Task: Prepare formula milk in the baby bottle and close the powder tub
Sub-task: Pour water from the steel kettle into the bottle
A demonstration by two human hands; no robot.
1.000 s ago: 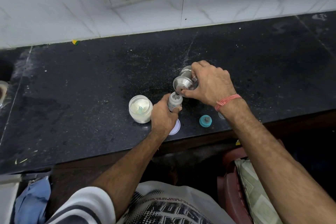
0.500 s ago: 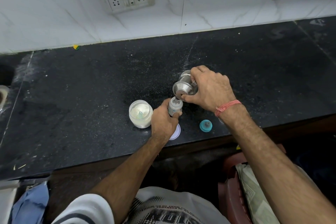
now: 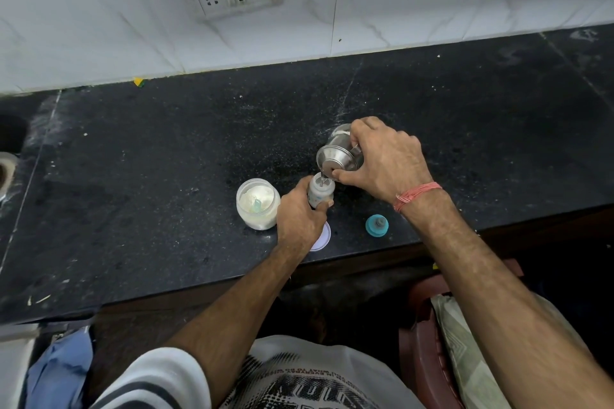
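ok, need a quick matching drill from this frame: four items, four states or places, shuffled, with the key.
Items:
1. baby bottle
2. steel cup
3. powder tub
4. teal nipple cap

States:
A. stands open, powder and a scoop inside
B. lies alone on the counter, near the front edge
C. tilted in the right hand, pouring water
D. held upright by the left hand, mouth open

Pairs: 1-D, 2-C, 3-A, 4-B

The white lid [image 3: 323, 236] lies mostly hidden under the left wrist.
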